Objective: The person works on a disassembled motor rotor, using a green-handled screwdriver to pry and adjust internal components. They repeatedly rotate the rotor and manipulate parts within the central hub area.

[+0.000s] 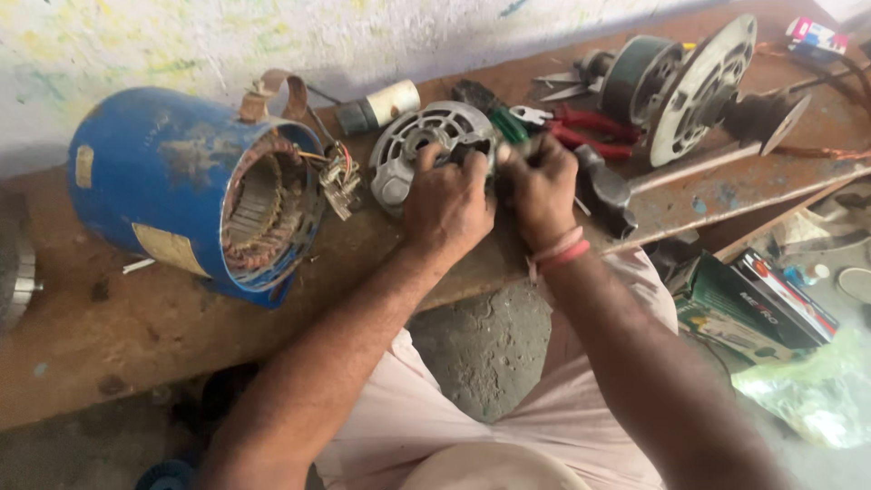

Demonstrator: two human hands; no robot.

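Gripping grey motor end cover (pixel 426 136), left hand (pixel 446 204) and right hand (pixel 542 186), beside blue stator housing (pixel 181 186)

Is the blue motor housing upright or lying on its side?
On its side: the blue motor housing lies on the bench, open end showing the windings.

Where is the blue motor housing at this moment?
In the head view, the blue motor housing lies on its side on the left part of the wooden bench, left of the grey end cover that the left hand touches.
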